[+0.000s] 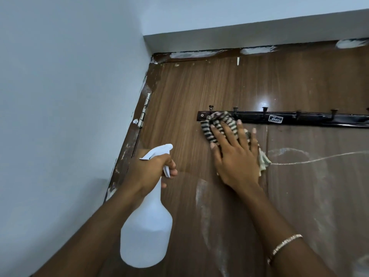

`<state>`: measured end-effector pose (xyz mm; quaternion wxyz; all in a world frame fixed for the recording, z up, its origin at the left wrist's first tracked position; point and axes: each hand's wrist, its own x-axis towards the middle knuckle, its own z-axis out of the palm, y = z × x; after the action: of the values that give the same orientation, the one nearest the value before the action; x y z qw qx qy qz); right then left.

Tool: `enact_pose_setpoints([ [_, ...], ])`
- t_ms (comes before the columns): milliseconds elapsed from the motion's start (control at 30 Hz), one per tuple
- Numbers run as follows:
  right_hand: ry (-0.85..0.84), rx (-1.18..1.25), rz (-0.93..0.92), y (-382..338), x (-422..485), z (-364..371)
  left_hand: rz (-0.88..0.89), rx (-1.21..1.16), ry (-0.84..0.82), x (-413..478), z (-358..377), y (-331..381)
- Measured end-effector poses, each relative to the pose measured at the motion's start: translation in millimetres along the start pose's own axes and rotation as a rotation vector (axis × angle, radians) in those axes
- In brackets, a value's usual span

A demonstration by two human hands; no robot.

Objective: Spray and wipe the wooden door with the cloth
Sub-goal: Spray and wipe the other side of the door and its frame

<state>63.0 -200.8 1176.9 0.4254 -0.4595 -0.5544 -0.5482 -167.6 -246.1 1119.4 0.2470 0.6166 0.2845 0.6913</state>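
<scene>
Wooden door [199, 86] fills the view ahead, streaked pale lower down; the right hand [235, 156], fingers straight and spread, presses a striped cloth [217, 124] flat against it just under a black hook rail [299, 118], while the left hand [153, 172] grips a white spray bottle [146, 232] by its neck, one finger on the trigger

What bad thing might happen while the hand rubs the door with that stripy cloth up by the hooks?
1. The striped cloth, pressed flat by the right hand, overlaps the black hook rail; it might snag on a hook, or fingers could bump one.
2. The left hand grips the spray bottle with fingers at the trigger; a squeeze might spray by accident.
3. White streaks on the wooden door could smear instead of coming off.
</scene>
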Motion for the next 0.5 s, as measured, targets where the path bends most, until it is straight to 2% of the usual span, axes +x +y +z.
enact_pose_setpoints([
  [100, 0.064, -0.017, 0.172, 10.9, -12.3, -7.3, 0.038, -0.021, 0.0, -13.3, 11.0, 4.5],
  [200, 0.104, 0.009, 0.338, -19.9, -10.1, -1.6, 0.058, -0.038, -0.018, -25.5, 21.8, 12.3],
  [267, 0.062, 0.021, 0.255, -48.8, 0.4, 11.9, 0.069, -0.063, -0.005, -30.1, 31.2, 18.5],
  [367, -0.016, 0.079, 0.005, -69.2, 16.3, 24.8, 0.082, -0.081, 0.02, -35.3, 42.1, 24.8],
  [433, -0.074, 0.087, -0.06, -59.6, 19.7, 24.9, 0.095, -0.045, 0.031, -38.8, 49.5, 25.5],
  [500, -0.028, 0.113, -0.067, -36.1, 13.7, 16.9, 0.093, -0.011, 0.043, -43.2, 57.6, 23.8],
])
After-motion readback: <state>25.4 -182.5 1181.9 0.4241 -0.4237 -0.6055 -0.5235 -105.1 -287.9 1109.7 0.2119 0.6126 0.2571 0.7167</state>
